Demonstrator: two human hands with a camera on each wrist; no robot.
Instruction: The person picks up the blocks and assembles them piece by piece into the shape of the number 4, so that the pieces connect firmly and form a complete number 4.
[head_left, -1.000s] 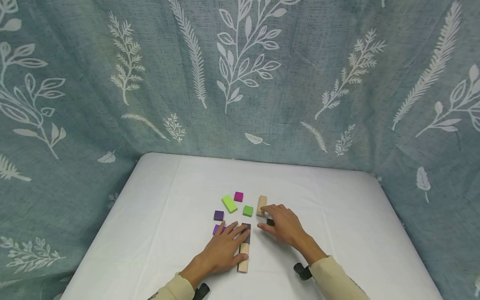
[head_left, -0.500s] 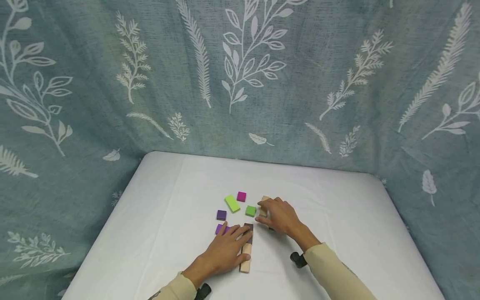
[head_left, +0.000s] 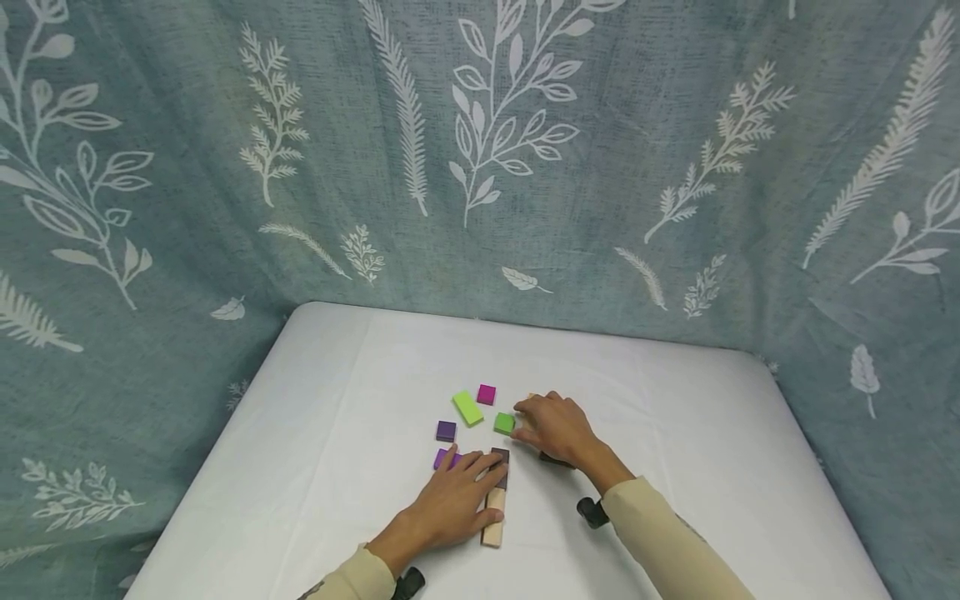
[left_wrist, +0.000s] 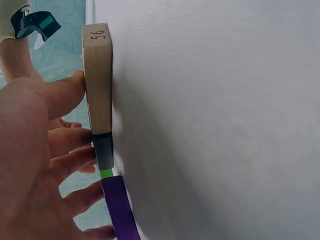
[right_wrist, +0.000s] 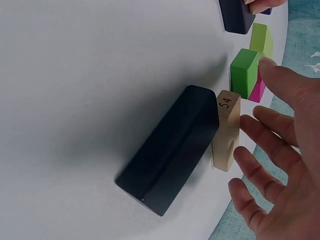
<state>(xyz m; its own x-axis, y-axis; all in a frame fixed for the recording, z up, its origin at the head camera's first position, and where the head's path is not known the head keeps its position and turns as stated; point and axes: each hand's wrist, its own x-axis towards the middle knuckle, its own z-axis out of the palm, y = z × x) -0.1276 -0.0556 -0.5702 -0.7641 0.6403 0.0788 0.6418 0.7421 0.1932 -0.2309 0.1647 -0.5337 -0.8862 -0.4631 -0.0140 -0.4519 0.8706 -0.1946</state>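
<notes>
Got left hand (head_left: 448,507) spread: thumb on wooden block (left_wrist: 97,95), fingers on dark block (left_wrist: 103,152), purple block (left_wrist: 121,207). Got right hand (head_left: 557,429) fingers apart: green block (right_wrist: 243,72) by thumb, numbered block (right_wrist: 226,137) near fingertips, black block (right_wrist: 170,150) wristward.

Assorted blocks (head_left: 468,408) on a white table (head_left: 337,458)

2 hands (head_left: 450,504), 2 plain wooden blocks (left_wrist: 101,85), 7 coloured blocks (head_left: 468,409).
</notes>
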